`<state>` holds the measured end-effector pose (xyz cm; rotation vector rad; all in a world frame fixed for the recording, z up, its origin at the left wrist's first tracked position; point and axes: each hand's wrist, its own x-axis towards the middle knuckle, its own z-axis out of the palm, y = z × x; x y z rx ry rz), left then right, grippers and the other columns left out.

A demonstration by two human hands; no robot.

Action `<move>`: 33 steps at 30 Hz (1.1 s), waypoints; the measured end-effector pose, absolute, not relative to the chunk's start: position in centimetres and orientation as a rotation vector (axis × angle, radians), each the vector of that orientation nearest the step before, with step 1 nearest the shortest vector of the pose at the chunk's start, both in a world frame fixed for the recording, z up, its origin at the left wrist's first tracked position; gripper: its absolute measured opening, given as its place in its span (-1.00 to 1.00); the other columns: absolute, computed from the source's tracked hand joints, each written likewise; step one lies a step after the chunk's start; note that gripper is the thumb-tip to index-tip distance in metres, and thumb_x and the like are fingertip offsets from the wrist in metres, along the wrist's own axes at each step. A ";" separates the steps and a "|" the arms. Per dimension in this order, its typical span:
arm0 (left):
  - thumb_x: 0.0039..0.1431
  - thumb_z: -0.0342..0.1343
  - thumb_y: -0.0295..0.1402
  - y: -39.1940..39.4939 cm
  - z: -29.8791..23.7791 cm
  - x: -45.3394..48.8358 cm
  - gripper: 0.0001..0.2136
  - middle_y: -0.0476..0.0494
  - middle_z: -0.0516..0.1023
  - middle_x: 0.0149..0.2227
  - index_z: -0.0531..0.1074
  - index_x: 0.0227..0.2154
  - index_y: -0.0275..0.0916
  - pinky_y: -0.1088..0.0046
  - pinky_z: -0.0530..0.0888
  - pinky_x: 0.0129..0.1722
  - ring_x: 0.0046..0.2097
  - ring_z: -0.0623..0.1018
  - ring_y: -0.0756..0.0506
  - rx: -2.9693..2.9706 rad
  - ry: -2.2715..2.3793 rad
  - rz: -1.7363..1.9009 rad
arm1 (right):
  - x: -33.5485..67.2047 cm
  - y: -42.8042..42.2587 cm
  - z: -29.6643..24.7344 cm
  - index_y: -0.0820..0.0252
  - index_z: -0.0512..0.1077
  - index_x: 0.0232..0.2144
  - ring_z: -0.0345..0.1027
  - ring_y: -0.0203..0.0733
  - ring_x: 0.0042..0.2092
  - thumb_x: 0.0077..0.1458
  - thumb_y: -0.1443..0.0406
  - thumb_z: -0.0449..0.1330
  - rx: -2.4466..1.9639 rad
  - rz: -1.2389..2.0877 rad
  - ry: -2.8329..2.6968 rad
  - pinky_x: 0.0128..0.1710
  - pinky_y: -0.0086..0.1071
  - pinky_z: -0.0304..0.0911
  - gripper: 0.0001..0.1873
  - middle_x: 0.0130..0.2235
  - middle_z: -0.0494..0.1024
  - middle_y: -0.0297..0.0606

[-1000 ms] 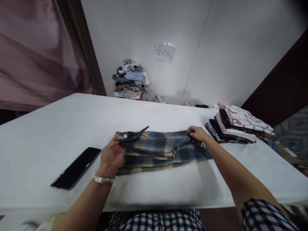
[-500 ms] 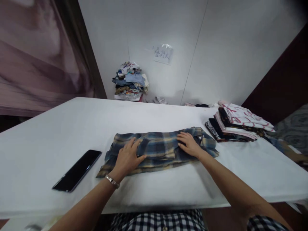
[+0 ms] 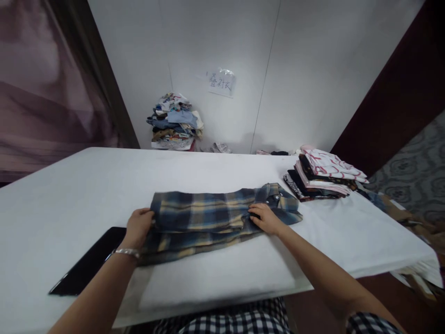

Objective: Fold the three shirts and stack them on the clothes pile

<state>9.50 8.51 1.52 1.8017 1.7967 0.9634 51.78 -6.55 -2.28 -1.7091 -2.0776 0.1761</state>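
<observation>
A blue and tan plaid shirt (image 3: 205,215) lies folded in a long strip across the white table (image 3: 69,195), collar end toward the right. My left hand (image 3: 138,226) grips the shirt's left end, fingers curled around the fabric edge. My right hand (image 3: 264,218) rests on the shirt near the collar, fingers bent and pressing down on the cloth. A silver bracelet circles my left wrist.
A black phone (image 3: 86,266) lies flat on the table just left of my left arm. A stack of folded clothes (image 3: 321,176) sits at the table's far right. A heap of unfolded clothes (image 3: 174,123) rests against the wall behind, under a paper label (image 3: 220,83).
The shirt's raised fold was laid flat. My left hand slid from on top of the shirt to its left end and took hold of it. The view shifted right.
</observation>
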 end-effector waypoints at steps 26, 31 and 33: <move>0.24 -0.23 -0.04 6.0 -2.3 14.6 -0.35 -0.43 0.18 0.34 0.26 0.25 -0.37 -0.10 0.12 0.25 0.36 0.14 -0.40 2.563 1.776 0.194 | 55.3 0.6 0.5 0.25 0.51 -0.07 0.46 0.06 0.01 0.17 0.35 0.03 -2.664 0.148 -1.390 -0.04 -0.19 0.31 -0.65 -0.04 0.58 0.10; 0.25 -0.26 -0.05 5.7 -2.5 14.9 -0.35 -0.44 0.18 0.34 0.27 0.25 -0.38 -0.12 0.11 0.24 0.36 0.13 -0.42 2.583 1.797 0.171 | 52.8 0.7 0.8 0.16 0.28 0.22 -0.02 0.03 0.36 0.29 0.09 -0.04 -2.451 -0.015 -1.613 0.29 -0.11 -0.05 -0.47 0.35 0.17 -0.04; 0.25 -0.26 -0.05 5.7 -2.5 14.8 -0.34 -0.45 0.17 0.34 0.26 0.25 -0.39 -0.15 0.11 0.24 0.36 0.12 -0.43 2.568 1.808 0.169 | 52.1 0.6 -0.1 0.16 0.20 0.28 -0.15 0.03 0.40 0.29 0.00 -0.06 -2.424 0.083 -1.669 0.33 -0.03 -0.17 -0.38 0.40 0.06 -0.07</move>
